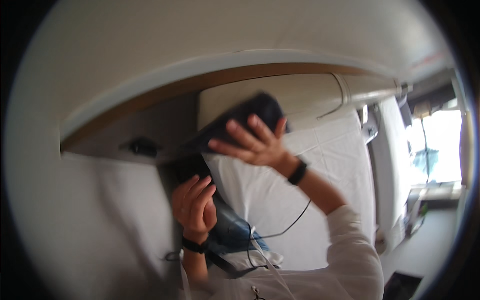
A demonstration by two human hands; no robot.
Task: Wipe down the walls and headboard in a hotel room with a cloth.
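My right hand (255, 146) is stretched out with its fingers spread over a dark, blurred flat item (262, 107), perhaps cloth; whether the palm presses on it cannot be told. The dark item lies against a cream padded headboard (303, 90), at the head of a bed with a white sheet (300, 187). My left hand (195, 208) is raised lower down, beside the bed, its fingers loosely curved and apart, holding nothing visible. Each wrist bears a black band. A thin black cable (288, 227) runs across the sheet near my waist.
Left of the bed a small black object (142, 146) sits on a dark grey surface (168, 116) by the wall. A brown wooden strip (225, 74) runs along the wall above the headboard. On the far right stand another white-covered bed (393, 165) and a bright window (437, 150).
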